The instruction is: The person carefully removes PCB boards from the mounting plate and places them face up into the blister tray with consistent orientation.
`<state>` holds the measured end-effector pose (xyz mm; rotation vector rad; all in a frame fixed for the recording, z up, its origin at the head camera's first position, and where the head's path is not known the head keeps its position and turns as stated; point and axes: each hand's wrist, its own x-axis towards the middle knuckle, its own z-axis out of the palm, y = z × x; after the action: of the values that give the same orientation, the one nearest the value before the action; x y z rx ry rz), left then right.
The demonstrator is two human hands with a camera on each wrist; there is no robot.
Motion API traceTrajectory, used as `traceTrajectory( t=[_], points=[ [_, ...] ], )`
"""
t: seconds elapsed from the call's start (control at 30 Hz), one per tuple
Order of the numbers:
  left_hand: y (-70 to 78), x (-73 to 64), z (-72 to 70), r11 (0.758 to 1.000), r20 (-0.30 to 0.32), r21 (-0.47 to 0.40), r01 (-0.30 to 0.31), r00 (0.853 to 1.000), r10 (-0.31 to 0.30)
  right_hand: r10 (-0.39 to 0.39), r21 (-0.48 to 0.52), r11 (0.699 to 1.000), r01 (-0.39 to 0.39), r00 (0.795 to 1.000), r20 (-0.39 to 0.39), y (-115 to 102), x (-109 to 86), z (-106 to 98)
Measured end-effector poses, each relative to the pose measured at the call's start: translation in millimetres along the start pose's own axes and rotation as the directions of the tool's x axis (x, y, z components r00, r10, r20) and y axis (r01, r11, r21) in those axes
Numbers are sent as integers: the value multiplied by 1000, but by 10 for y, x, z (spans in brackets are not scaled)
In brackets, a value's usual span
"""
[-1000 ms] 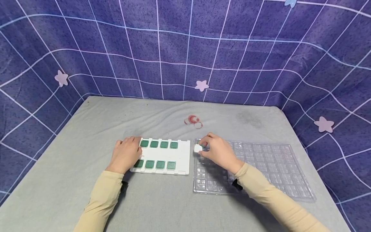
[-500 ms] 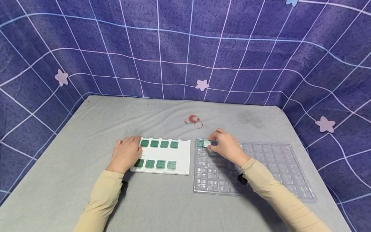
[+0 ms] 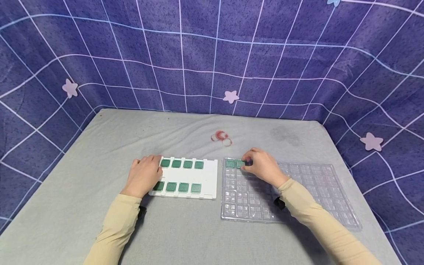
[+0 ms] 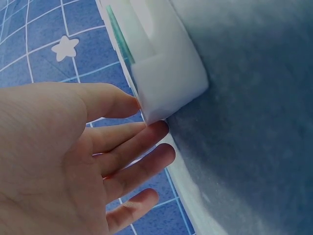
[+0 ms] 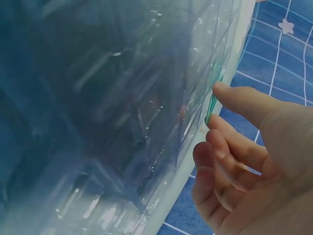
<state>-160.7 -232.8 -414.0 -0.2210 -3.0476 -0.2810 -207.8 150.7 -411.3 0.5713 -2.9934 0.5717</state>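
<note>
In the head view, my right hand (image 3: 261,167) pinches a small green circuit board (image 3: 240,164) between thumb and fingers. That board lies at the second pocket of the back row in a clear plastic tray (image 3: 243,198). Left of it, another green board sits in the corner pocket. In the right wrist view, the pinched board (image 5: 212,105) shows edge-on as a thin green strip. My left hand (image 3: 143,176) holds the left end of a white tray (image 3: 208,178), thumb and fingers at its corner (image 4: 168,81). Two rows of green boards (image 3: 183,187) lie in the white tray.
The two trays lie side by side on a grey cloth-covered table (image 3: 179,232), with a narrow gap between them. Behind stands a blue grid-patterned curtain (image 3: 198,55) with star shapes. A red mark (image 3: 220,136) shows on the cloth behind the trays.
My right hand has moved right from the tray's left corner. The corner board has been let go, and a second board, pale side showing earlier, now lies flatter beside it. My left hand stays put.
</note>
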Motion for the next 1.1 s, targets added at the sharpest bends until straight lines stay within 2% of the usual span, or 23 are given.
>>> traceTrajectory(
  t=[0.2, 1.1],
  points=[
    [1, 2, -2, 1000, -1, 2, -2, 1000, 2, 1, 11, 1000, -1, 1000, 20, 24, -5, 10],
    [8, 4, 0, 1000, -8, 8, -2, 1000, 3, 21, 39, 999, -22, 1000, 22, 49, -17, 31]
  ],
)
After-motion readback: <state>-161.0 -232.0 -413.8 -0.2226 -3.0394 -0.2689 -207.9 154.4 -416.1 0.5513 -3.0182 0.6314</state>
